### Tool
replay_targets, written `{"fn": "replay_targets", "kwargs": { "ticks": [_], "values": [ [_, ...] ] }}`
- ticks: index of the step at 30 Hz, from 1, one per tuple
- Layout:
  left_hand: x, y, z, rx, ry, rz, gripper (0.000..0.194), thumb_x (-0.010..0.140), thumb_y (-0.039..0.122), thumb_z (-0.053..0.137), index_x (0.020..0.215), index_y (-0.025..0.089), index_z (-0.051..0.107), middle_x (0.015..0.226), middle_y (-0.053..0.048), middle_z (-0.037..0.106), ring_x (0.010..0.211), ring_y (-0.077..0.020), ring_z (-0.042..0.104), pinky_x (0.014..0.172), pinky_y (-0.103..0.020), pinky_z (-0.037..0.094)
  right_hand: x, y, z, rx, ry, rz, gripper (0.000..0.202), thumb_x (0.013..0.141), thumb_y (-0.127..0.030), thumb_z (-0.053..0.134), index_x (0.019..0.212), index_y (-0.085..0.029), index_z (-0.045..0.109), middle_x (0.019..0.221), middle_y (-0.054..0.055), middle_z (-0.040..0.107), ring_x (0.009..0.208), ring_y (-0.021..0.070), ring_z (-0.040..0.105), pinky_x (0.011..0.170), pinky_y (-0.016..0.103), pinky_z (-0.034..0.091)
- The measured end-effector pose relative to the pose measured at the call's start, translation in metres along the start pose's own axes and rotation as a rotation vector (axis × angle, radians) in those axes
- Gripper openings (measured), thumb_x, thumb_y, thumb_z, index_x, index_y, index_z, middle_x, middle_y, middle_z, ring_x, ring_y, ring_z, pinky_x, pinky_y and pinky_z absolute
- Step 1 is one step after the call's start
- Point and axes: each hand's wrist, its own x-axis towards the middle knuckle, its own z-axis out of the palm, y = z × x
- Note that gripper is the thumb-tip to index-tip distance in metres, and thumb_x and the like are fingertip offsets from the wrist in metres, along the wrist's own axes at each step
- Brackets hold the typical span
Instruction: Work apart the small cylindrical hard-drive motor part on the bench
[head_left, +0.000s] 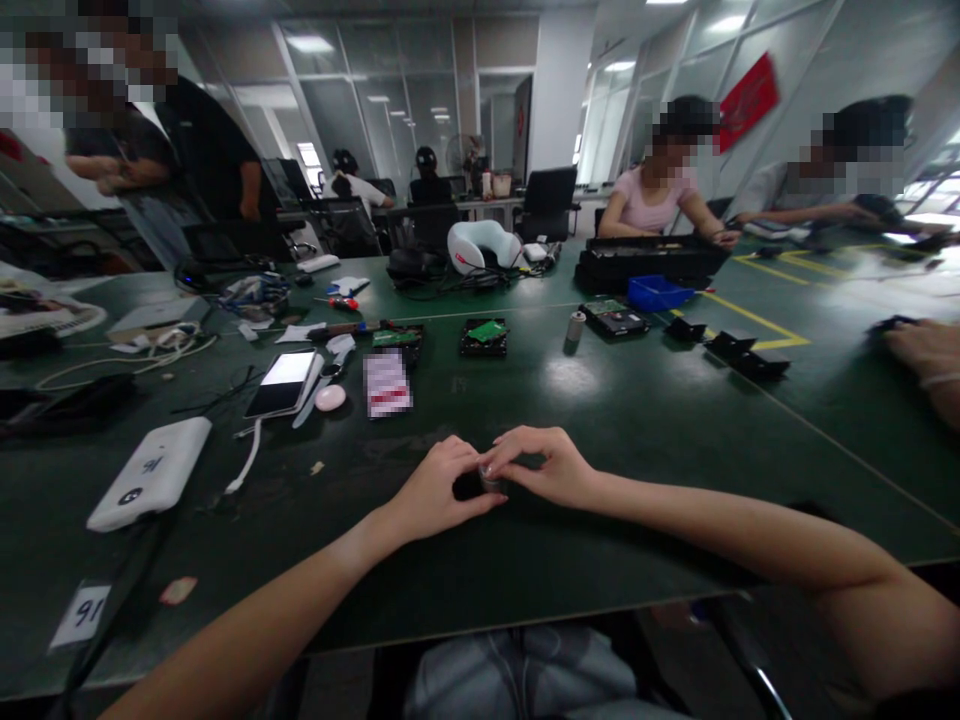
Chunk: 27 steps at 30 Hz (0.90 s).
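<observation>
Hands (491, 478) — both touching small cylinder (490, 480), green table (300, 560)

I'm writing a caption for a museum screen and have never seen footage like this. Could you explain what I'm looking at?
There is no machine here: these are a person's own bare hands. The single picture comes from a camera worn on their head, looking forward and down, so the arms reach in from the bottom.

The left hand and right hand meet at a small grey object, partly hidden by the fingers.

On the green table lie a white device, a lit screen, a pink round item, what look like hard drives, a small upright cylinder and a blue tray. Beyond, other people sit or stand.
</observation>
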Motion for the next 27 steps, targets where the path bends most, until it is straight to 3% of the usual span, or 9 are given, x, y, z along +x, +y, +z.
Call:
{"fn": "replay_targets", "kwargs": {
  "ticks": [11,19,27],
  "values": [
    [-0.0016,0.0002,0.0007,0.043,-0.005,-0.004,0.025,0.082,0.042,0.065,0.092,0.019,0.063,0.089,-0.005,0.063,0.088,-0.0211,0.055,0.079,-0.035,0.046,-0.0023,0.0027,0.0012,0.004,-0.048,0.017,0.013,0.085,-0.02,0.061,0.095,-0.02,0.071,0.094,0.006,0.073,0.089,0.0171,0.068,0.085,0.033,0.052],
    [-0.0027,-0.0027,0.0025,0.04,0.003,0.003,0.025,0.082,0.041,0.065,0.095,0.02,0.063,0.09,-0.004,0.062,0.089,-0.0216,0.054,0.082,-0.036,0.045,-0.0042,0.0013,0.0019,-0.056,0.015,0.107,0.016,0.081,-0.024,0.067,0.096,-0.021,0.071,0.108,0.008,0.07,0.103,0.0202,0.065,0.091,0.037,0.05],
    [-0.0018,-0.0004,0.0005,0.067,0.005,0.014,0.025,0.082,0.041,0.066,0.09,0.018,0.062,0.089,-0.003,0.063,0.088,-0.0205,0.055,0.08,-0.034,0.043,-0.0021,0.0051,-0.0021,-0.02,0.047,0.104,0.012,0.084,-0.025,0.064,0.094,-0.02,0.07,0.103,0.007,0.071,0.1,0.0196,0.065,0.091,0.037,0.049]
  ]
}}
